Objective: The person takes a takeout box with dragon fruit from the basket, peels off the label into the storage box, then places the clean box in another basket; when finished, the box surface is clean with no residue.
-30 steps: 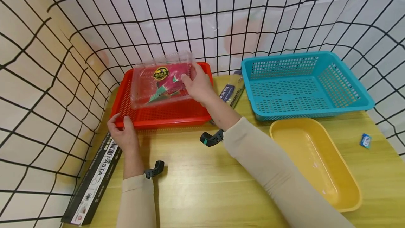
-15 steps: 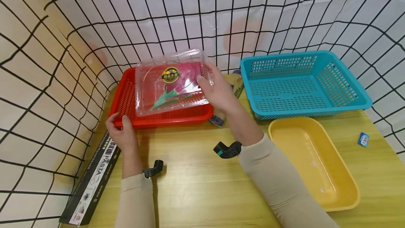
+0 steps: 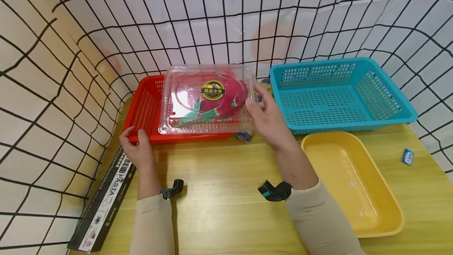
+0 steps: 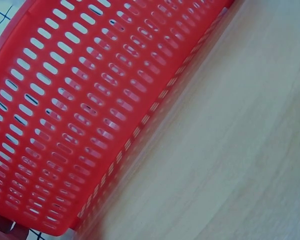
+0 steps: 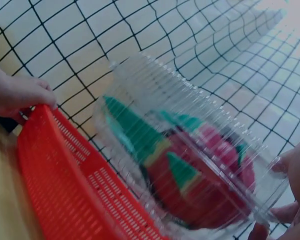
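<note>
My left hand (image 3: 139, 150) grips the front left corner of the red basket (image 3: 141, 105), fingers over its rim; in the left wrist view the slotted side of the red basket (image 4: 90, 110) fills much of the picture. By its right end, my right hand (image 3: 270, 121) pinches a clear plastic box (image 3: 184, 101) with a round label, held above the basket. Inside the box lies a pink and green thing (image 3: 230, 105). From the side, in the right wrist view, the clear box (image 5: 155, 75) is tilted over the red basket (image 5: 65, 175), at my right hand's fingertips (image 5: 280, 167).
A blue basket (image 3: 318, 107) stands at the back right, a yellow tray (image 3: 343, 176) in front of it. The black pasta box (image 3: 106, 204) lies at left, a small blue packet (image 3: 407, 157) far right. Behind the clear box, a spaghetti packet (image 3: 243, 137) is mostly hidden. Black wire mesh surrounds the table.
My right hand has drawn the clear box to the right and toward me, away from the basket's left side. My left hand has stayed on the red basket's corner.
</note>
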